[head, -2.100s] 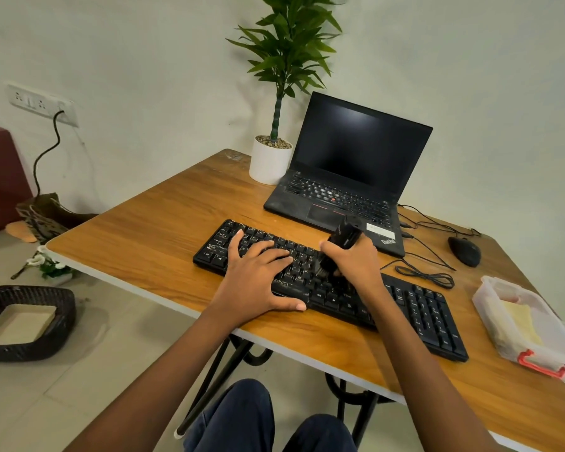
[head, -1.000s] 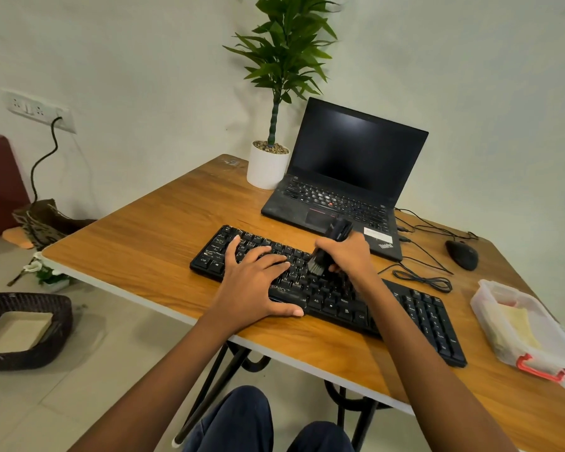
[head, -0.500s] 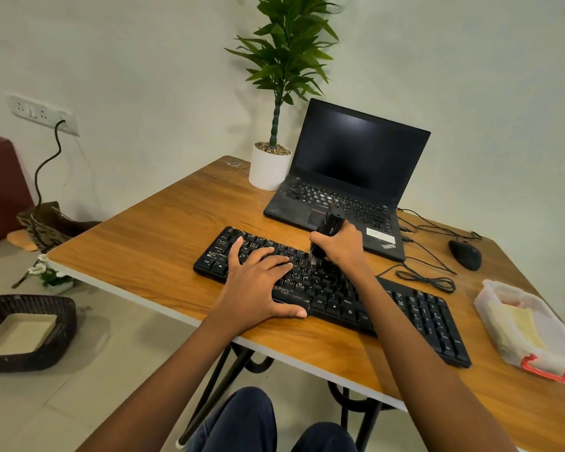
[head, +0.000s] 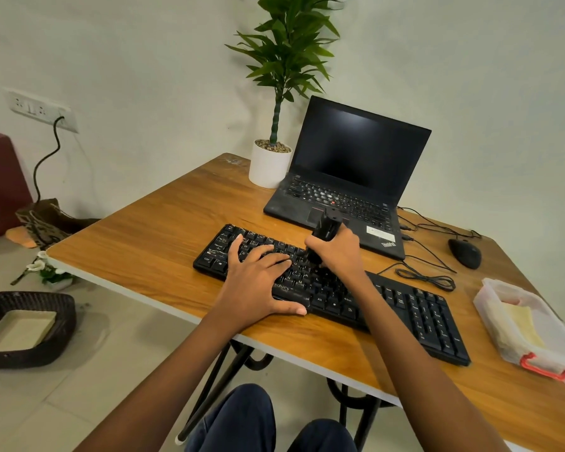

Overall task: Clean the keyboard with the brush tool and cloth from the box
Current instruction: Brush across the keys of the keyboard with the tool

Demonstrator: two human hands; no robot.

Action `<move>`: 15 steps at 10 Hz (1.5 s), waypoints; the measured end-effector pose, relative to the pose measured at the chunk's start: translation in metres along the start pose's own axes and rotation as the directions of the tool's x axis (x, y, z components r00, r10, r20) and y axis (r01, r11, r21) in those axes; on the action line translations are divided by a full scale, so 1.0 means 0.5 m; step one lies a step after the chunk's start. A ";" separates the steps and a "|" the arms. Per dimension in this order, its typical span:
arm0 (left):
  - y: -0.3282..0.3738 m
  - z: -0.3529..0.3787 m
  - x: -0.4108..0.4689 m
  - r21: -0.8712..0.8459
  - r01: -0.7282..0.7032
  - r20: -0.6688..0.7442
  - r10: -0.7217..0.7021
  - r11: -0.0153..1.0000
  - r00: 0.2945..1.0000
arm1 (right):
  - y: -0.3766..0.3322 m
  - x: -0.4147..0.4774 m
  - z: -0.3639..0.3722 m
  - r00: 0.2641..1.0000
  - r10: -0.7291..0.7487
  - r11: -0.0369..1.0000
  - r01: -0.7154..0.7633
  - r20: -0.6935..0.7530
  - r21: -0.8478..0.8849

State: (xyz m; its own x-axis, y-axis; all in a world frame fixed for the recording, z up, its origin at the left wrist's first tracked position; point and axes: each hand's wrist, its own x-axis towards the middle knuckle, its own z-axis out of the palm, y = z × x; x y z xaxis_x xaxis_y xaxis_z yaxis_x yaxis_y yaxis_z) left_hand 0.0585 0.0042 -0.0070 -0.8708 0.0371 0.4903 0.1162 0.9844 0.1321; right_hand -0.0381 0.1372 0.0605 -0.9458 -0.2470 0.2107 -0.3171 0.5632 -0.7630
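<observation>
Nearest, at the bottom edge: two knees in dark blue trousers [head: 242, 419], tucked under the front of a brown-grained wooden table on black metal legs [head: 137, 256]. Off to the left on the floor, a dark woven basket with a pale lining [head: 30, 350].

On the table, close to its front edge, a long black full-size keyboard [head: 421, 318], lying at a slant. Left hand [head: 258, 282] laid flat over the keyboard's left half, fingers straight and spread across the keys, thumb stretched along the front edge, gripping nothing. Right hand [head: 340, 252] just beyond, over the middle rows, fingers curled tight round a stubby black brush tool [head: 325, 228]. Handle end poking up and away, towards the laptop. Working end hidden under the fist, so probably down on the keys, though not clearly seen.

To the right, near the keyboard's far end but not touching it, a clear plastic box with a red latch [head: 490, 298], with a folded pale yellow cloth [head: 524, 324] lying inside.

Further back, a coil of thin black cable [head: 428, 278] and a black mouse [head: 465, 252]. Behind the keyboard, an open black laptop with a dark screen [head: 356, 148]. Just left of it, a round white pot holding a tall green leafy plant [head: 268, 164]. Farthest, on the wall at left, a white socket strip with a black cord plugged in [head: 40, 109].
</observation>
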 end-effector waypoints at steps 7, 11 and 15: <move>0.001 -0.002 0.000 0.007 0.001 0.007 -0.001 1.000 1.000 | -0.006 -0.030 -0.015 1.000 0.001 0.998 -0.001 -0.003 -0.063; 0.003 -0.003 -0.001 0.006 -0.001 0.007 0.001 1.000 1.000 | -0.004 -0.060 -0.006 0.999 -0.051 0.998 0.051 0.000 -0.036; 0.001 -0.001 -0.002 -0.001 -0.001 0.007 0.001 1.000 1.000 | 0.001 -0.063 0.000 1.000 -0.028 1.000 0.028 0.007 -0.003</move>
State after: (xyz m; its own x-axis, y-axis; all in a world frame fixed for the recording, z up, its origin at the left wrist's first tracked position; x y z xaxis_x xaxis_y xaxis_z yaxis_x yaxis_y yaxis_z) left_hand 0.0597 0.0044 -0.0071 -0.8739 0.0387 0.4846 0.1173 0.9842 0.1329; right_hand -0.0084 0.1452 0.0535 -0.9362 -0.2678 0.2275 -0.3433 0.5588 -0.7549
